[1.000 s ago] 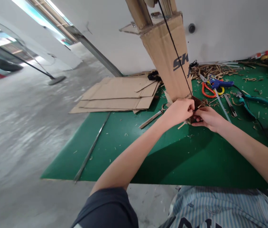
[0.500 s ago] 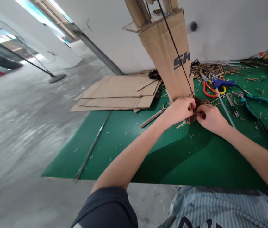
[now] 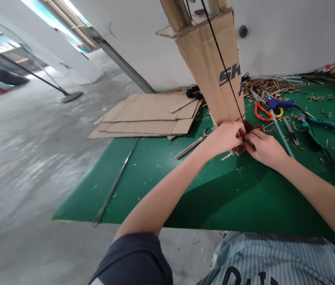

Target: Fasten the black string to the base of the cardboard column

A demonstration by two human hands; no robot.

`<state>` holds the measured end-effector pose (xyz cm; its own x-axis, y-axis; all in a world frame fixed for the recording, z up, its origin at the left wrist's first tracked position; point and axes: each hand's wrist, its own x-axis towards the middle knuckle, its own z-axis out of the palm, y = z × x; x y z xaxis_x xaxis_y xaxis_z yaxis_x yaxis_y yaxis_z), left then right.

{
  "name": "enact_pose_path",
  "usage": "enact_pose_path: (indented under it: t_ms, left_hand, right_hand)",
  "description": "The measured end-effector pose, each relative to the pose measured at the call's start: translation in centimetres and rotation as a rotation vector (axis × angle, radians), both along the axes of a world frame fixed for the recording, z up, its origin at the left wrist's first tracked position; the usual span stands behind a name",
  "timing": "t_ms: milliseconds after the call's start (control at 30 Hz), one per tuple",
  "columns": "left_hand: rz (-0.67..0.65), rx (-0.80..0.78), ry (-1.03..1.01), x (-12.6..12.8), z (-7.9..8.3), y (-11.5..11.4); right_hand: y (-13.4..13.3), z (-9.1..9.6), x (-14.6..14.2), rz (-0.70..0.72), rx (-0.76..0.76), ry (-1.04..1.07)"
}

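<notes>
A tall cardboard structure (image 3: 211,75) with dark printed letters stands on the green table, cardboard tubes rising from its top. Down its front runs a taut black cord (image 3: 222,57), ending at my fingers near the base. My left hand (image 3: 229,134) is closed in a pinch on the cord's lower end, against the structure's lower right edge. Beside it, my right hand (image 3: 262,146) is also pinched, its fingertips almost meeting the left ones. What the right fingertips hold is hidden. A brown cardboard flap (image 3: 249,126) shows just behind the hands.
Flat cardboard sheets (image 3: 146,111) lie left on the green table (image 3: 209,198), near a thin metal rod (image 3: 116,180). To the right are orange-handled scissors (image 3: 262,113), a blue glue gun (image 3: 280,104), a cutter knife (image 3: 291,131), teal-handled pliers (image 3: 314,134) and cardboard scraps (image 3: 274,86).
My right fingertips have moved slightly left, closer to my left fingers, and the gap between thumb and fingers looks smaller. The left hand stays in place.
</notes>
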<state>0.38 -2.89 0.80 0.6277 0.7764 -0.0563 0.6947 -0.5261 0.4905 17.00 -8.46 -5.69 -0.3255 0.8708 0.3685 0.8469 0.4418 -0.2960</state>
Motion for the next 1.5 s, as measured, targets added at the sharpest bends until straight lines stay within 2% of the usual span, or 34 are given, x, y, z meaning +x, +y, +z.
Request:
enact_pose_path:
  t_ms: [333,600,1233,1500]
  left_hand:
    - [-0.028,-0.022,0.024,0.0,0.4,-0.2]
    - [-0.052,-0.049,0.049,-0.1,0.8,-0.1]
    - [-0.057,0.013,0.07,0.0,0.5,-0.3]
    - [-0.036,0.008,0.054,0.0,0.7,-0.5]
  right_hand:
    - [0.2,0.0,0.7,0.089,0.018,-0.06]
    - [0.1,-0.1,0.4,0.007,0.032,-0.099]
    - [0.3,-0.9,0.5,0.014,0.2,-0.161]
    - [0.1,-0.7,0.5,0.002,0.19,-0.178]
